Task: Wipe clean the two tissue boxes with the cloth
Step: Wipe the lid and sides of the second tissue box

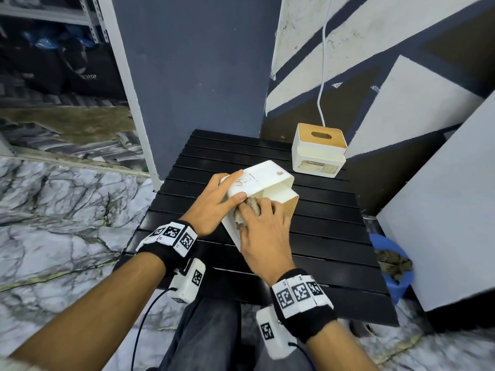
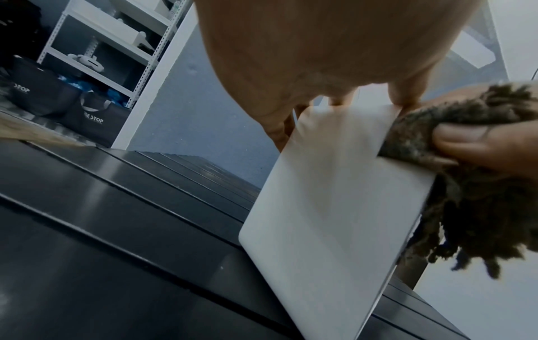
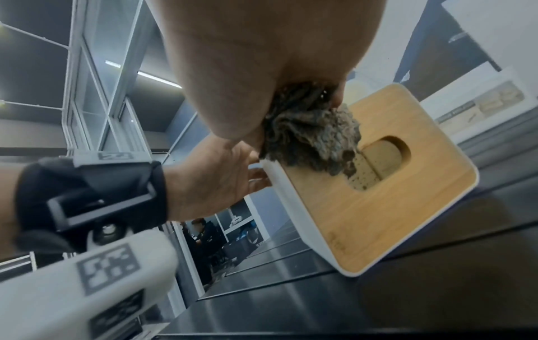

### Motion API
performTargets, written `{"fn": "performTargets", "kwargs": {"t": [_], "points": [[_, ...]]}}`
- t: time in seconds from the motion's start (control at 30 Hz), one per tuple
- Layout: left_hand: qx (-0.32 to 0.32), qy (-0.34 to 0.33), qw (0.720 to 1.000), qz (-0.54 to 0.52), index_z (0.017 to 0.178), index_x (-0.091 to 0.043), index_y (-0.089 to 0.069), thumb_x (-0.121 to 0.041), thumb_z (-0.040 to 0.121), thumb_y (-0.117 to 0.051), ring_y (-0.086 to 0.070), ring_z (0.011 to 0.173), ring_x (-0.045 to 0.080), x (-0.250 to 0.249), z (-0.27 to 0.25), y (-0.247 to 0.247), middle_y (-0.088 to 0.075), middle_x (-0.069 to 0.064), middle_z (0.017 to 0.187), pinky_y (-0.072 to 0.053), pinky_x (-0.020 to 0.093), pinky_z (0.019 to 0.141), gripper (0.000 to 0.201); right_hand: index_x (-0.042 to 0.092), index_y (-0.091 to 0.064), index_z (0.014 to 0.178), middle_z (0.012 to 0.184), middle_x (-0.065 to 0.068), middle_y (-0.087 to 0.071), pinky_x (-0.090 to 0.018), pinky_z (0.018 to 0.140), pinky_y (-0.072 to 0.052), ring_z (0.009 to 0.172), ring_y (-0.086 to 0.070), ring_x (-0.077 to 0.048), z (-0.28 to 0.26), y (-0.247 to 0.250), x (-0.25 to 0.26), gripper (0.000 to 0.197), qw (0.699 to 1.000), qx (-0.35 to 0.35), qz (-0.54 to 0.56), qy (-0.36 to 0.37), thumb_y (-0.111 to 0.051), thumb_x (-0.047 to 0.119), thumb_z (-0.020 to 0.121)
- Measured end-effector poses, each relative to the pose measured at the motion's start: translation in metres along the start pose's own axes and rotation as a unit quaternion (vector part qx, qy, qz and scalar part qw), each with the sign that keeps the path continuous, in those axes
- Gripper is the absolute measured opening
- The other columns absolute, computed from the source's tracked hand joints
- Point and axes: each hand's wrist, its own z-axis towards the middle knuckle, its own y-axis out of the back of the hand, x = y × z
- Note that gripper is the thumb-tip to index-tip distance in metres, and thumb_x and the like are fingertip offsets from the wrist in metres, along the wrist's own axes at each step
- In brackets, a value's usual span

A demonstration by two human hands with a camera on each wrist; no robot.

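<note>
A white tissue box (image 1: 263, 180) with a wooden lid (image 3: 387, 197) stands tipped on its edge at the middle of the black slatted table (image 1: 321, 231). My left hand (image 1: 214, 202) grips its upper left corner, thumb on the near face. My right hand (image 1: 263, 234) holds a bunched grey-brown cloth (image 1: 250, 210) against the box's near side; the cloth (image 3: 311, 135) hangs over the lid's edge in the right wrist view and shows beside the white side (image 2: 334, 207) in the left wrist view. A second white tissue box (image 1: 318, 149) with a wooden lid stands upright at the table's far right.
A blue bucket (image 1: 393, 285) holding another cloth sits on the floor right of the table. A white cable (image 1: 322, 76) hangs down the painted wall behind the far box. A white panel (image 1: 442, 210) leans at the right. Shelving (image 1: 53, 49) stands far left.
</note>
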Motion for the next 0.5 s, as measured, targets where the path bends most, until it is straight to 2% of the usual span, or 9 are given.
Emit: {"fn": "performTargets", "kwargs": {"t": [0.07,0.2,0.23,0.37,0.5], "points": [[0.005,0.003,1.000,0.001,0.154,-0.032,-0.027,-0.044,0.100,-0.047,-0.037,0.125,0.004,0.001,0.000,0.001,-0.032,-0.006,0.141,-0.025,0.000,0.094,0.059,0.030,-0.047,0.126,0.120,0.002,-0.043,-0.036,0.085,-0.034,0.109,-0.034,-0.020,0.004,0.002,-0.010,0.039,1.000,0.002,-0.002,0.001,-0.049,0.026,0.087],[0.007,0.004,1.000,0.000,0.155,-0.031,-0.027,-0.042,0.100,-0.048,-0.037,0.126,0.006,0.001,0.000,0.000,-0.031,-0.006,0.142,-0.029,0.014,0.101,0.060,0.032,-0.046,0.129,0.125,-0.001,-0.041,-0.038,0.090,-0.036,0.113,-0.031,-0.021,0.013,0.003,-0.027,0.040,0.998,-0.011,0.017,-0.053,-0.048,0.029,0.089],[0.004,0.004,1.000,-0.002,0.155,-0.031,-0.027,-0.042,0.101,-0.048,-0.037,0.125,0.006,0.001,0.000,-0.001,-0.031,-0.006,0.143,-0.030,0.014,0.102,0.060,0.031,-0.047,0.128,0.125,-0.001,-0.041,-0.039,0.091,-0.037,0.113,-0.031,-0.022,0.014,0.001,-0.025,0.039,0.998,-0.017,0.016,-0.056,-0.048,0.029,0.089],[-0.003,0.006,1.000,-0.016,0.154,-0.032,-0.028,-0.040,0.101,-0.047,-0.038,0.123,0.004,0.000,0.000,-0.001,-0.032,-0.007,0.142,-0.028,-0.001,0.091,0.057,0.029,-0.052,0.124,0.120,0.001,-0.045,-0.037,0.088,-0.038,0.110,-0.033,-0.020,0.008,-0.005,-0.011,0.037,0.999,-0.023,0.007,-0.021,-0.049,0.029,0.087],[-0.002,0.001,1.000,-0.022,0.154,-0.030,-0.029,-0.039,0.102,-0.047,-0.038,0.124,0.004,0.001,0.000,0.000,-0.033,-0.006,0.141,-0.026,-0.004,0.091,0.056,0.028,-0.050,0.126,0.124,0.002,-0.044,-0.036,0.092,-0.038,0.113,-0.035,-0.021,0.003,-0.004,-0.006,0.038,1.000,-0.002,0.001,0.010,-0.045,0.034,0.088]]}}
